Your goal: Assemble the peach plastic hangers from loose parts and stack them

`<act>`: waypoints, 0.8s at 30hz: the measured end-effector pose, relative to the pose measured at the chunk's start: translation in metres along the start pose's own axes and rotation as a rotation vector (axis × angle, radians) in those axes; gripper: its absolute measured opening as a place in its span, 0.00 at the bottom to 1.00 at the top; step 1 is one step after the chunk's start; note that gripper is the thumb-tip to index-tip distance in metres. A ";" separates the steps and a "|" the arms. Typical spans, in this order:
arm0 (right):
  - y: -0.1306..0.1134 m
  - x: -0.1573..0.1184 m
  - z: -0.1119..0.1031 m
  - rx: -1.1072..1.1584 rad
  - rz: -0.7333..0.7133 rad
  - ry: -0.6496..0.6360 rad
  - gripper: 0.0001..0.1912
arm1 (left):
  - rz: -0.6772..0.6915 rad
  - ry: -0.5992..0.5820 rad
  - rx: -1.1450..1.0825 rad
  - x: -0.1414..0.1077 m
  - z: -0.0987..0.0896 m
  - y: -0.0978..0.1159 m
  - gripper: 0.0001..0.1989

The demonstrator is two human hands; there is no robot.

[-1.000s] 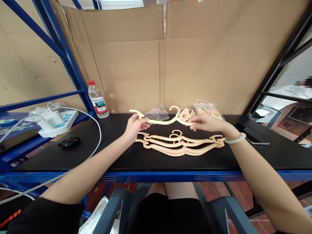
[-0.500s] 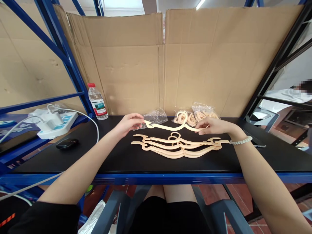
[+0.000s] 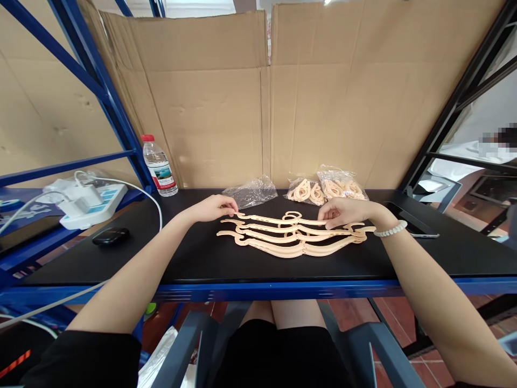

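Note:
A beige clothes hanger lies low over the black tabletop, just behind other beige hangers. My left hand pinches its left end. On the right side, my right hand has its fingers closed round the other arm of that hanger and covers its right end. In front, the nearer hangers lie in a row, overlapping, their hooks pointing away from me. Whether the held hanger touches the ones beneath is hard to make out.
Behind the hangers lie an empty clear plastic bag and bags of beige hooks. A water bottle, a black mouse and a power strip stand left. A dark phone-like device lies right. Cardboard walls the back.
Both hands have lowered the held hanger toward me, from above the table to right behind the other hangers. Its hook, raised before, now lies nearly flat. The view tilted slightly.

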State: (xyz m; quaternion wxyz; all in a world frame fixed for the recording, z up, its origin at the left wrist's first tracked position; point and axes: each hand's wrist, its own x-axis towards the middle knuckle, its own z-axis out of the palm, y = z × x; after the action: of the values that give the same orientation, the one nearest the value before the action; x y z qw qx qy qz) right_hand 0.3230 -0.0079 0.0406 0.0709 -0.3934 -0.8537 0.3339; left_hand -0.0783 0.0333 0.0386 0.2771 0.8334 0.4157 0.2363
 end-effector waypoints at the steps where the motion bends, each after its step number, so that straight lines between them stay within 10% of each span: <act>1: 0.000 0.000 0.000 -0.006 0.001 -0.005 0.16 | 0.003 -0.003 0.024 0.000 0.001 -0.001 0.04; 14: -0.004 0.004 0.004 -0.102 -0.067 0.070 0.14 | -0.130 0.252 -0.256 -0.001 0.006 0.005 0.15; 24: 0.010 0.012 0.008 -0.122 -0.004 -0.037 0.14 | -0.045 0.012 0.215 0.001 0.008 -0.009 0.16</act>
State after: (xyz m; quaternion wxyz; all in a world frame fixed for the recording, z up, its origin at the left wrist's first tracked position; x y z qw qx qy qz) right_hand 0.3179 0.0015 0.0266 0.0317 -0.3891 -0.8743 0.2885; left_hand -0.0777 0.0368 0.0272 0.1890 0.8472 0.4590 0.1890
